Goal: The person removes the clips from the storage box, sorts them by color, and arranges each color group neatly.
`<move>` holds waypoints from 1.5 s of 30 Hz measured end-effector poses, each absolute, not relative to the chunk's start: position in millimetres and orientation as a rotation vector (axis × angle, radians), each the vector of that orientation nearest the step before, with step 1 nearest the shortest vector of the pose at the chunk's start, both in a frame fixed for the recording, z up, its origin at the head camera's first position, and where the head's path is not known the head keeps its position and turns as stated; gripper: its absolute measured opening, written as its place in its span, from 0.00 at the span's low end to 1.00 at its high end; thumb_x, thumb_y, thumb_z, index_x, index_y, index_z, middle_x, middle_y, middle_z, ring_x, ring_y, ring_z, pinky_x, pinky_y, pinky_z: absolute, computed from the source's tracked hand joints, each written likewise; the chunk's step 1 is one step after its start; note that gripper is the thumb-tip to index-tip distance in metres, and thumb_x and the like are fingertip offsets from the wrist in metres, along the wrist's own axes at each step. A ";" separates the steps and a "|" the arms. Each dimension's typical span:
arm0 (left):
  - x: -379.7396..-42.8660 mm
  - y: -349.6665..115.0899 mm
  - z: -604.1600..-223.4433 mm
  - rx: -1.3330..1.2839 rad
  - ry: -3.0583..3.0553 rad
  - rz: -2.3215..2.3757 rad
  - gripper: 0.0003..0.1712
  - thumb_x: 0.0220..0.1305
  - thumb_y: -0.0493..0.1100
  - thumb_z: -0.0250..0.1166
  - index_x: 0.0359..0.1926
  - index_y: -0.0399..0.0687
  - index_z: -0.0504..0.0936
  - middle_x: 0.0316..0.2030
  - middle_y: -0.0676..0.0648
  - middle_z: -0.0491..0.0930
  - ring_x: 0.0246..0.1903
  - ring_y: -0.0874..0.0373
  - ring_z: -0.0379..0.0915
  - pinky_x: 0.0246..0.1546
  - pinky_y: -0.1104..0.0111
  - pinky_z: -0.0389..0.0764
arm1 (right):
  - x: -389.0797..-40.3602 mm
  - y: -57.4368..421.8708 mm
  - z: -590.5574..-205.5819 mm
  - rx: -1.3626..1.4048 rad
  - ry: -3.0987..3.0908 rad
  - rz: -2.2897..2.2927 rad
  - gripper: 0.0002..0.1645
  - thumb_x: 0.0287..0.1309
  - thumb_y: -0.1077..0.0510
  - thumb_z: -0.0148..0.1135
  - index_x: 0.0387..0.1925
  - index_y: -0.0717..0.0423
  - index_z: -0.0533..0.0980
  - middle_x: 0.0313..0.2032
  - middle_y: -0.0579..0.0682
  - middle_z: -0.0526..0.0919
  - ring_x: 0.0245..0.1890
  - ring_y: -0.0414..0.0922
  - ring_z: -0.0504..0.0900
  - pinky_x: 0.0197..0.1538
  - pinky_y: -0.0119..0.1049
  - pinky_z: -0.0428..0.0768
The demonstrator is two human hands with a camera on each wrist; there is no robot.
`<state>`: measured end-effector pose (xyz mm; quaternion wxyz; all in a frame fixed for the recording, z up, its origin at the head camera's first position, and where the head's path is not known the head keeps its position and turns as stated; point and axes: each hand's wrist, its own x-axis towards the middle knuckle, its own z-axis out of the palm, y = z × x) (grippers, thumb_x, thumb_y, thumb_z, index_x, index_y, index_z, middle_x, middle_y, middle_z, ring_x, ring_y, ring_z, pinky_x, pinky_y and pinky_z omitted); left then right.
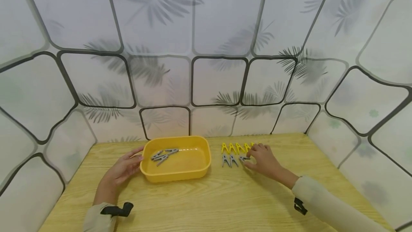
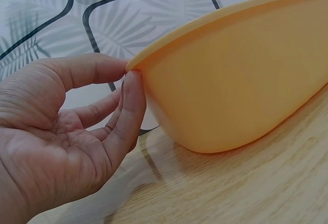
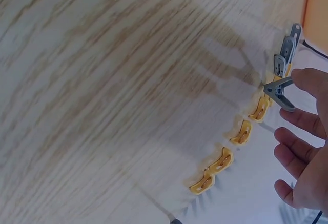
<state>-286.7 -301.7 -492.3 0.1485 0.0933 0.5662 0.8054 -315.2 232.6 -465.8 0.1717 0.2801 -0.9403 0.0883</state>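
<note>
At the left end of a yellow plastic basin (image 1: 175, 177), my left hand (image 1: 123, 167) pinches the rim between thumb and fingers, as the left wrist view shows at the rim (image 2: 220, 16). Several grey clothespins (image 1: 162, 159) lie loose inside the basin. To its right, my right hand (image 1: 266, 161) holds a grey clothespin (image 3: 279, 92) between thumb and index finger, the other fingers loosely bent. Beside that hand stand two grey clothespins (image 1: 226, 160) side by side. Behind them runs a row of yellow clothespins (image 1: 239, 148), its right end partly hidden by my right hand.
A light wood-grain table (image 1: 206, 207) carries everything. Patterned wall covering (image 1: 219, 81) with dark outlines and leaf prints rises behind the table and along both sides. Black straps (image 1: 117, 209) sit on both sleeves.
</note>
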 end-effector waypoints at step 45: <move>-285.0 -301.5 -489.3 0.288 1.606 2.328 0.20 0.79 0.32 0.50 0.56 0.62 0.77 0.48 0.54 0.85 0.47 0.64 0.83 0.48 0.72 0.84 | -318.7 216.3 -482.0 0.698 -2.718 0.237 0.19 0.54 0.44 0.76 0.25 0.51 0.77 0.32 0.49 0.76 0.39 0.54 0.71 0.52 0.64 0.70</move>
